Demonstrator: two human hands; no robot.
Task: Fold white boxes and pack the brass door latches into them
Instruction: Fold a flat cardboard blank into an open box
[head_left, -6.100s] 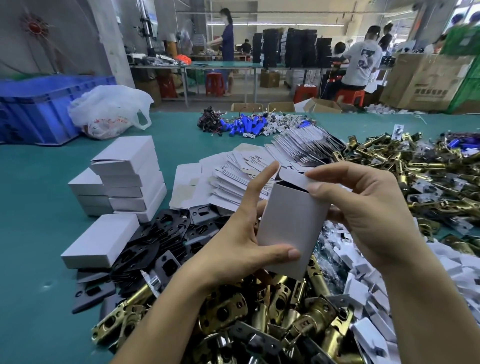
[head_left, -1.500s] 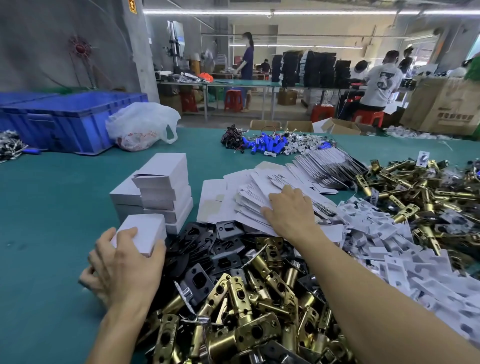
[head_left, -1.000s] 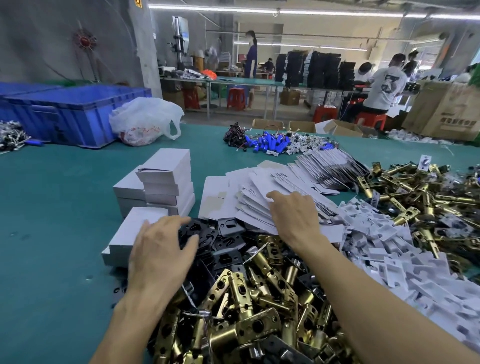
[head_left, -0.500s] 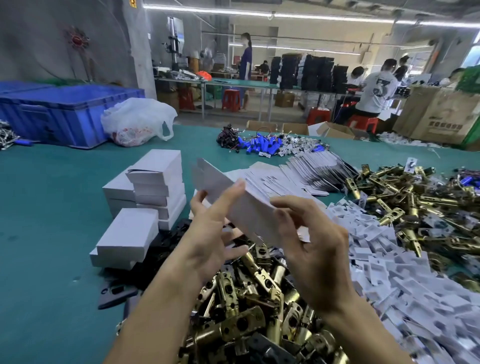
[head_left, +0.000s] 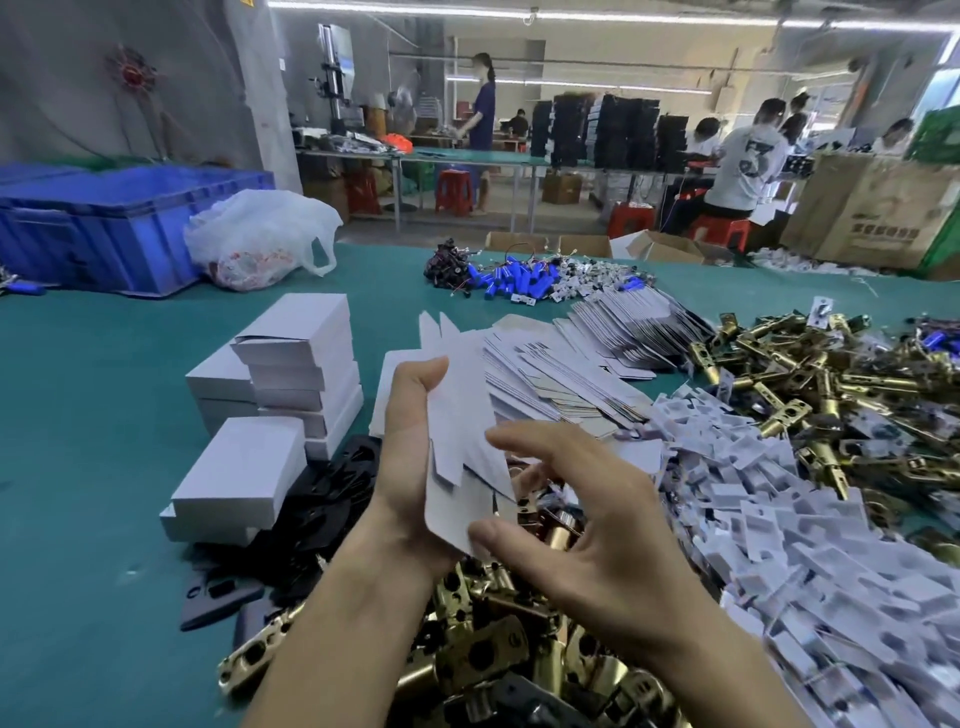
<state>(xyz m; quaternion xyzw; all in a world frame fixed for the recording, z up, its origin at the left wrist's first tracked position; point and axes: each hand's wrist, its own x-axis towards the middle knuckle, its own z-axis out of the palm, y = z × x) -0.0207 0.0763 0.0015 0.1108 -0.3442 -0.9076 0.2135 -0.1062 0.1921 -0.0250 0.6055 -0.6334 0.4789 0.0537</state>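
My left hand (head_left: 408, 467) holds a flat, unfolded white box blank (head_left: 460, 447) upright above the table, thumb on its upper edge. My right hand (head_left: 582, 525) touches the blank's lower right edge with thumb and curled fingers. Beneath my hands lies a heap of brass door latches (head_left: 498, 649). A fanned pile of flat white box blanks (head_left: 571, 358) lies behind. Folded white boxes are stacked at the left (head_left: 301, 364), with two more in front (head_left: 239, 478).
Black plates (head_left: 322, 499) lie left of the latches. White plastic inserts (head_left: 779, 519) spread at the right, more brass latches (head_left: 841, 384) beyond them. Blue cylinders (head_left: 519, 280), a white bag (head_left: 260, 239) and a blue crate (head_left: 104, 223) sit on the far green table. People work behind.
My left hand set a folded box on the low stack, and my right hand picked a flat blank from the pile. Both hands now hold that blank, turned more upright.
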